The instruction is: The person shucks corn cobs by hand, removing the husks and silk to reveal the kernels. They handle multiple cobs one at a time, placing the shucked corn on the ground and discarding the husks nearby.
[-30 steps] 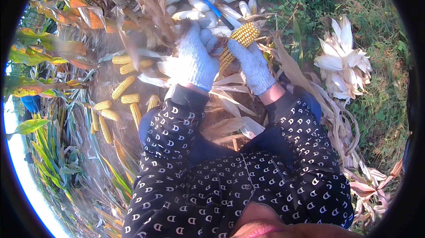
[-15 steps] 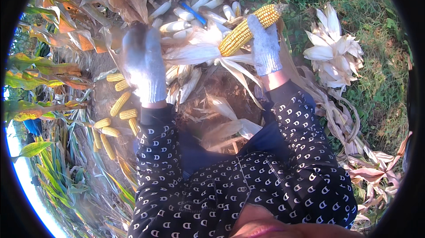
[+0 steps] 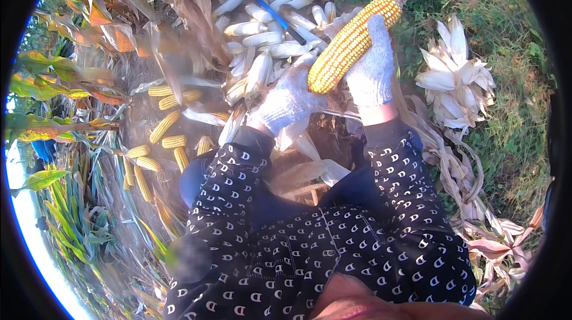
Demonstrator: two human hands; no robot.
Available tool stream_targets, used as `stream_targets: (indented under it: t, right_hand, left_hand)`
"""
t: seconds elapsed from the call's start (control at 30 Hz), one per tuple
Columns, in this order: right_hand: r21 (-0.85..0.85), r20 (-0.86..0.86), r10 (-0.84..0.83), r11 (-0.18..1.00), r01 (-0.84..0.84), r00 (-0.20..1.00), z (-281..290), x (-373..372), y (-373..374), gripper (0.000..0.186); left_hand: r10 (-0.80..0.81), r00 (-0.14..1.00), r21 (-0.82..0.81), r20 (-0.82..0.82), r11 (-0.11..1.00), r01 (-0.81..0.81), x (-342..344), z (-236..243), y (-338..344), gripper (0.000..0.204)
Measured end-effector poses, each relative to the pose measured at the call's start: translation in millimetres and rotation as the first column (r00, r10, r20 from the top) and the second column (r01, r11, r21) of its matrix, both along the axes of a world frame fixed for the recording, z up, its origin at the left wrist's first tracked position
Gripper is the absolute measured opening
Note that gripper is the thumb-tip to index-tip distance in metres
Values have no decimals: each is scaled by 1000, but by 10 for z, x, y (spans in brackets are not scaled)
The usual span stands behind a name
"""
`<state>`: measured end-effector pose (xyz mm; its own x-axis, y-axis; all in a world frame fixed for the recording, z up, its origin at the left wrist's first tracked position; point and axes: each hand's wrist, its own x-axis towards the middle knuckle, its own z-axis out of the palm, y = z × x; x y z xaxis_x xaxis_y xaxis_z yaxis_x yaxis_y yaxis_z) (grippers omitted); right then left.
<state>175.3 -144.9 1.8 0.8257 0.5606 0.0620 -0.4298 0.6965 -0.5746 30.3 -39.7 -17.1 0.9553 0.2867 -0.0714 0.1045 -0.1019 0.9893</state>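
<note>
Now the gloved right hand [image 3: 370, 67] grips a long yellow husked corn cob [image 3: 353, 41] tilted toward one o'clock, while the gloved left hand [image 3: 286, 101] closes around its lower end.

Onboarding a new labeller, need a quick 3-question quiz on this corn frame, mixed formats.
1. True or false: the right hand holds the husked yellow cob in its grip.
2. Multiple choice: where does the loose heap of peeled husks lie? A) on the grass to the person's right B) on the person's lap C) among the stalks at far left
3. Fill in: the left hand wears a white knitted ____ and sits at the cob's lower end.

Key: 1 true. 2 A. 3 glove. Also worth noting: bare yellow cobs lie on the ground to the left, and unhusked ears with a blue-handled tool lie ahead.
</note>
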Motion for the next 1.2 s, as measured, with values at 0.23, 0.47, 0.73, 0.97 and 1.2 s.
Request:
stream_targets:
  t: [0.23, 0.47, 0.73, 0.97, 1.2]
  right_hand:
    - [-181, 120, 56, 983, -34, 991, 62, -44, 93, 40]
    - [-532, 611, 288, 839, 114, 738, -35, -310, 142, 52]
    - [-388, 548, 254, 921, -26, 797, 95, -528, 101, 70]
    - [-307, -218, -27, 951, -43, 976, -249, 332, 108, 45]
    - [-419, -315, -74, 905, -69, 946, -832, 495, 129, 50]
  left_hand:
    - [176, 975, 223, -136, 964, -143, -40, -382, -157, 68]
    - [345, 934, 172, -94, 930, -326, -106, -608, -224, 55]
    - [235, 958, 139, -166, 967, -213, -181, -419, -191, 38]
    - [-388, 910, 605, 148, 763, 228, -338, -360, -300, 30]
    - [-507, 858, 758, 81, 591, 278, -469, -603, -647, 38]
